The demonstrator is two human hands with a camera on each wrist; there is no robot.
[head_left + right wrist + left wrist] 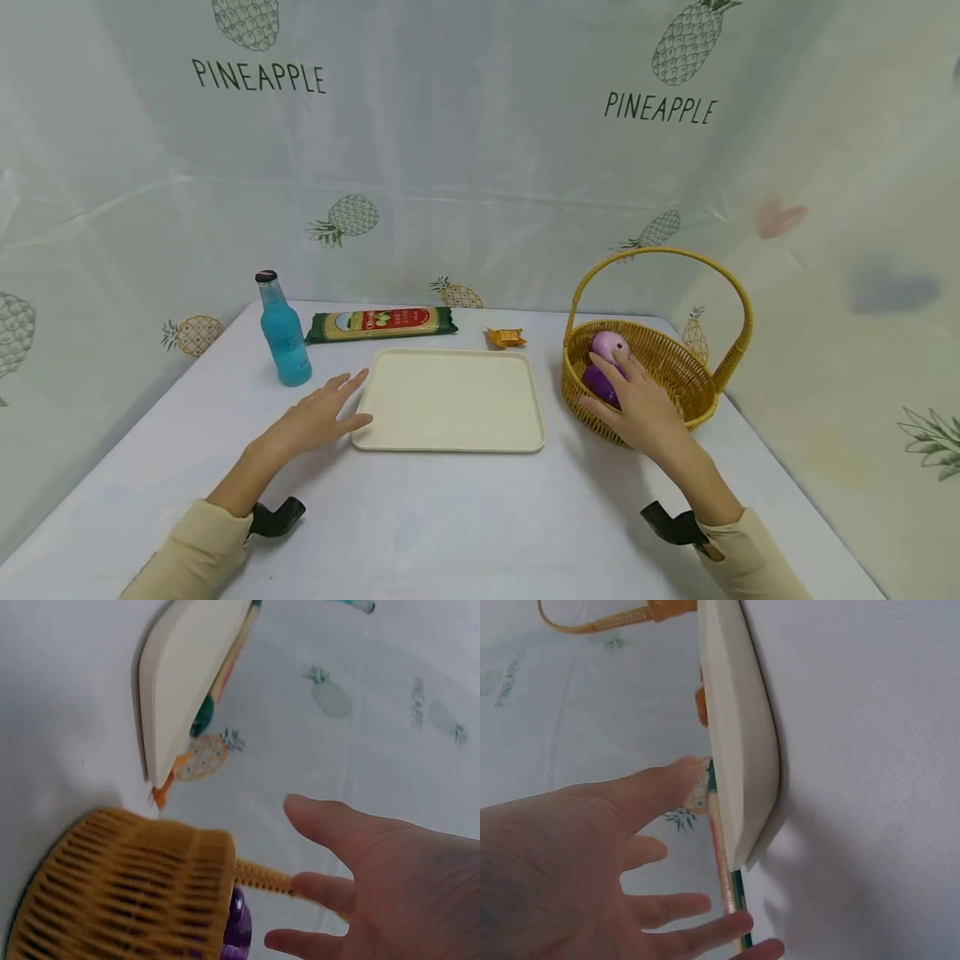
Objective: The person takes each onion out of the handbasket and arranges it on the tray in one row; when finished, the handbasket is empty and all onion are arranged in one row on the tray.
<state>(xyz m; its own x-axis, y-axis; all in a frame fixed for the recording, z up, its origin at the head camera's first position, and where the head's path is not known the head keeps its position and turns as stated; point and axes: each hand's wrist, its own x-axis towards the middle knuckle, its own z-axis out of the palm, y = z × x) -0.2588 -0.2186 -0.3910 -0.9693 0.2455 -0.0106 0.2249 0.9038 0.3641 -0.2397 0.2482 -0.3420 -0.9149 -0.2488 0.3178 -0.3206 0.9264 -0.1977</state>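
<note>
We see the left hand (311, 418) spread beside the tray (453, 400), centre frame. The right hand (643, 410), unclenched, hovers over the right-side basket (669, 358).

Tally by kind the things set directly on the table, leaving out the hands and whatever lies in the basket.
Trays: 1, the cream tray
Baskets: 1, the wicker basket
Bottles: 1, the blue bottle
Packets: 2, the long green packet and the small orange packet
Total: 5
</note>
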